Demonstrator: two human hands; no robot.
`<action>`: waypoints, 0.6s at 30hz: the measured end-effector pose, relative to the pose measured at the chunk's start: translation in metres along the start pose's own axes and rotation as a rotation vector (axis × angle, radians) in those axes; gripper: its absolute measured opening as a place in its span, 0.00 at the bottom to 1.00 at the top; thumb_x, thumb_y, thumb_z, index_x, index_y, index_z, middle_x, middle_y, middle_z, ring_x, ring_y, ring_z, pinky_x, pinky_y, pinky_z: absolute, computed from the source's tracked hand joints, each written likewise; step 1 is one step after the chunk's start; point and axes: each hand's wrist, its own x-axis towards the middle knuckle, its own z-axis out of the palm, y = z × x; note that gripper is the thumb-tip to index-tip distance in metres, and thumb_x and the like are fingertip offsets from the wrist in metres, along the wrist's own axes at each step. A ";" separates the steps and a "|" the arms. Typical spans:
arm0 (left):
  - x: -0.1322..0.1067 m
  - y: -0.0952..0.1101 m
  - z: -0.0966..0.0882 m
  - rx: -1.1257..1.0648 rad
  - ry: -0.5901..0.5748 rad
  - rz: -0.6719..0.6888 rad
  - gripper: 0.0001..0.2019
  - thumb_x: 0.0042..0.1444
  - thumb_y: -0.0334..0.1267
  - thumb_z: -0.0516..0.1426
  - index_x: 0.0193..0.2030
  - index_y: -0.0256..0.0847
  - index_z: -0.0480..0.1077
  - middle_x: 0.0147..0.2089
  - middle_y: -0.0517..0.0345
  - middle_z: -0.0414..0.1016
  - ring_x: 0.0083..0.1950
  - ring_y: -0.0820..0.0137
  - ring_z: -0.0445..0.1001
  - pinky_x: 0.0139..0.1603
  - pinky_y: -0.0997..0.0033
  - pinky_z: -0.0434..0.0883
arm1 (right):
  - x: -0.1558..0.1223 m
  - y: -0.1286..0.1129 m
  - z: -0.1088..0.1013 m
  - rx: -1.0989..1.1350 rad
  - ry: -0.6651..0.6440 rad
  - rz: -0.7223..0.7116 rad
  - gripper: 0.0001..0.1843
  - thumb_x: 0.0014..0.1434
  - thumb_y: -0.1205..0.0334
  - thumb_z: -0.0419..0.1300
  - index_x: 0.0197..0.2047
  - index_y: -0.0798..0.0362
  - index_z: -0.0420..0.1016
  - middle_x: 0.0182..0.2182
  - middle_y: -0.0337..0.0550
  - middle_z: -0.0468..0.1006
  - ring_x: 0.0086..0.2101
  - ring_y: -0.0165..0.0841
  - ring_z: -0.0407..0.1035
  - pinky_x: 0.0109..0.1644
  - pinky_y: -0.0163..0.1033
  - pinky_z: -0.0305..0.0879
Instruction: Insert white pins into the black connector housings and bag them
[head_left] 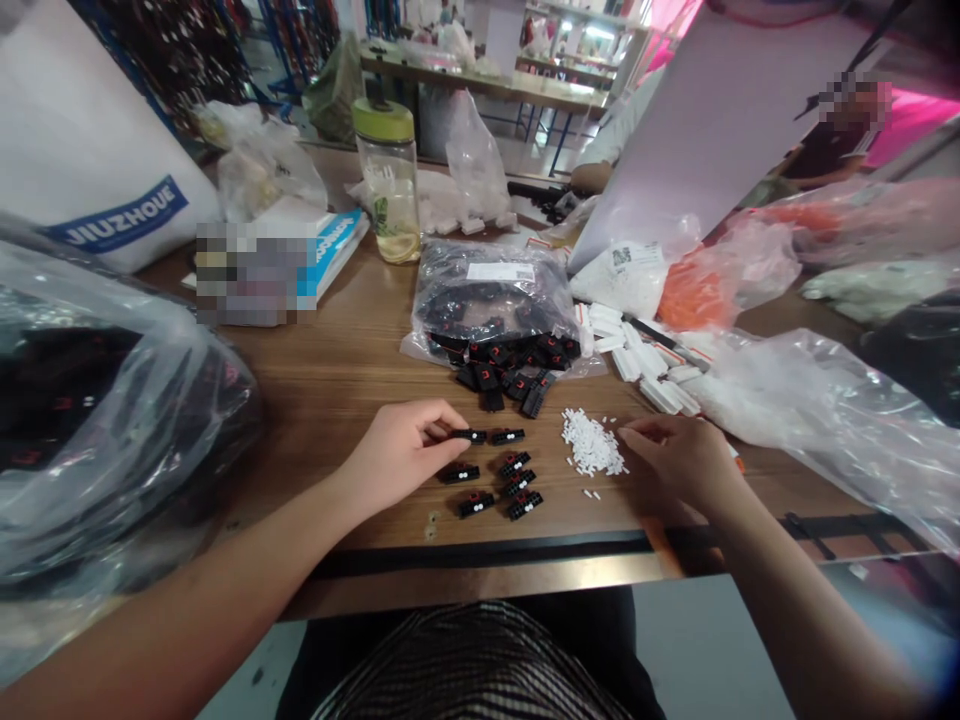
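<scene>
Leftmost, a black plastic connector housing (469, 436) is pinched at its left end by the closed fingertips (455, 428) of the left hand (397, 452), its long axis lying crosswise, and further housings (514, 480) are set just to its right on the wooden table (330, 400). Small white pins (592, 444) are heaped next, nearer the right hand (679, 462), whose fingers (634, 430) are loosely curled; whether a pin is held cannot be told. A clear bag of black parts (487, 300) is laid farther back, and a workbench (480, 80) is seen across the room.

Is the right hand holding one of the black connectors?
No, the right hand is beside the pile of small white pins, and only the left hand pinches a black connector.
</scene>
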 end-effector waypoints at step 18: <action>0.001 -0.004 0.004 -0.064 -0.027 0.055 0.03 0.54 0.34 0.61 0.35 0.40 0.76 0.32 0.58 0.80 0.33 0.69 0.78 0.34 0.71 0.74 | -0.006 -0.147 0.026 0.274 -0.199 -0.842 0.06 0.62 0.68 0.60 0.32 0.51 0.73 0.35 0.42 0.75 0.39 0.35 0.66 0.50 0.45 0.62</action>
